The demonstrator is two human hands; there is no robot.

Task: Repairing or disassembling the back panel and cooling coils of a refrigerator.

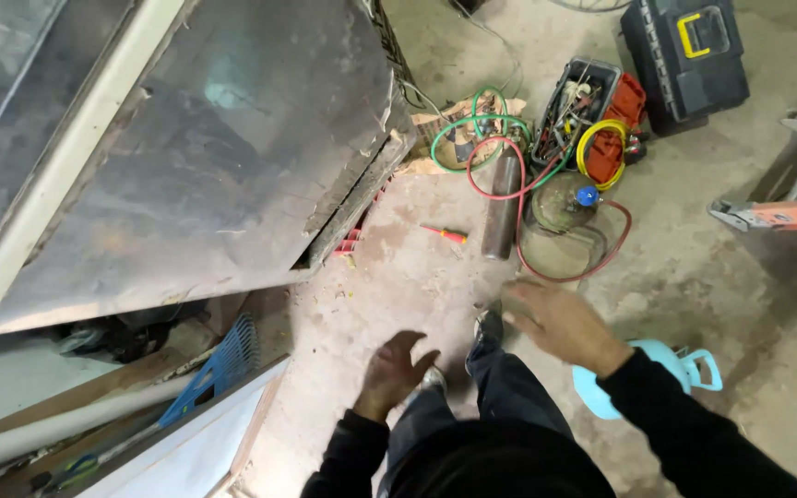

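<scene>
Looking down from the head camera: one view only, entries as follows.

- Left hand (391, 371): open, fingers loosely curled, holding nothing; it hangs over bare concrete floor (398, 277), beside the person's dark trouser leg and shoe (489, 325).
- Right hand (560, 323): open, palm down, fingers spread and somewhat blurred; empty. It hangs over the floor, just short of the loop of red hose (572, 275), which is the thing nearest to it.
- Light blue gas cylinder (666, 364): lies on the floor under the right forearm, handle end pointing right.
- Metal cylinder (502, 205): dull grey, lying lengthwise on the floor, ahead of the right hand, apart from it.
- Small round tank with a blue cap (566, 201): just right of the metal cylinder, inside the red hose loop.
- Green hose (472, 129): coiled beyond the metal cylinder, on a scrap of cardboard.
- Screwdriver (445, 233): red and yellow handle, lying alone on the floor left of the metal cylinder.
- Open toolbox (592, 115): crammed with tools and a yellow coil.
- Closed black toolbox (684, 55): yellow handle, top right.
- Ladder (786, 214): orange and silver, lying at the right edge.
- Large metal cabinet (214, 157): tipped, filling the upper left.
- Blue rake head (219, 369): lower left, among boards.

Handling note, as a judgement: with hoses looped across the floor ahead, any reach towards the cylinders goes best slow and from above, feet kept out of the coils, and the hose lifted aside rather than dragged so the small tank does not tip.
</scene>
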